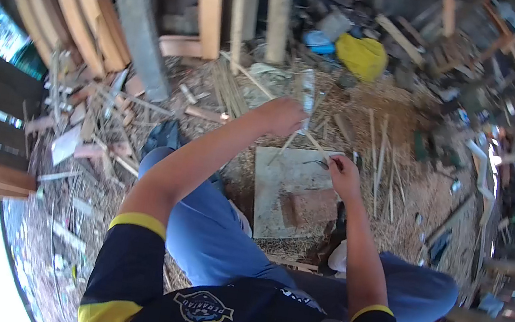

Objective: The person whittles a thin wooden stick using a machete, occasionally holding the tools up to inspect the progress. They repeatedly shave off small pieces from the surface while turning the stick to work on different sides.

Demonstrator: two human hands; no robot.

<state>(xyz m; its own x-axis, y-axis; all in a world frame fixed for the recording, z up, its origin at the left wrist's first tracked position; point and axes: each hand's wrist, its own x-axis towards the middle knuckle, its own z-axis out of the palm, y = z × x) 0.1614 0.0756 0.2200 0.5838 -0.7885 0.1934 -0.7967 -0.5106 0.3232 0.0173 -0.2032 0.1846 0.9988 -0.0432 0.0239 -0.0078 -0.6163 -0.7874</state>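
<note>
Spanning the gap between the two hands, a thin pale strip (318, 145) is held above the far edge of a flat board (265, 219). By the left hand (285, 117), whose fingers are curled closed, the strip is gripped at its far side, though the fingertips are hidden. By the right hand (343, 175), its nearer end is pinched between closed fingertips, beside which a thin dark piece (319, 164) is seen, too small to be identified. On the board's near right part, a reddish-brown block (314, 207) is set. Just beyond the left hand, a whitish see-through object (308, 92) is seen. Farther left, a bundle of thin sticks (228, 87) is laid on the littered ground (361, 113); at far right, a yellow bag (361, 58) is seen.
</note>
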